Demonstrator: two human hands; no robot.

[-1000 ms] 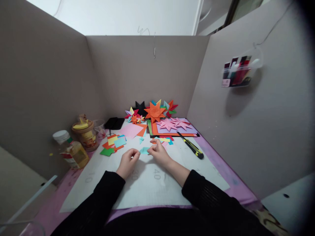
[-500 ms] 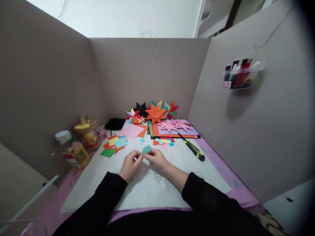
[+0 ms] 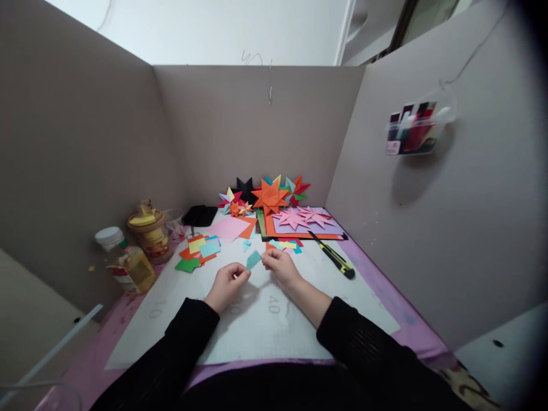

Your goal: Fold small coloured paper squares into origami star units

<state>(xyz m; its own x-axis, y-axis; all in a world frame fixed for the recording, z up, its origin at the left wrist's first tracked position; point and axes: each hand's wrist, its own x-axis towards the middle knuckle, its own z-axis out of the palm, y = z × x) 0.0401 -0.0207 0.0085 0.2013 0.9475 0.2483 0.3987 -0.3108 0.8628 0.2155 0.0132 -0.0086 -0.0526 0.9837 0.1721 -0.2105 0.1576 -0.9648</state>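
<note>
The left hand (image 3: 225, 283) pinches the lower corner of a small blue paper piece (image 3: 253, 259), lifted just above the white surface (image 3: 265, 325). The right hand (image 3: 280, 267) sits just beside it, fingers curled narrow, seemingly holding nothing. A yellow-black knife (image 3: 333, 256) lies to the right, paper stars (image 3: 269, 197) beyond.

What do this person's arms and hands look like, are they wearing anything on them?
Both arms are covered by long black sleeves that end at the wrists; the fabric looks knitted, with a faint ribbed texture on the right sleeve. The left hand and the right hand are bare: no gloves, and no rings, watch or bracelets can be made out at this size.
</note>
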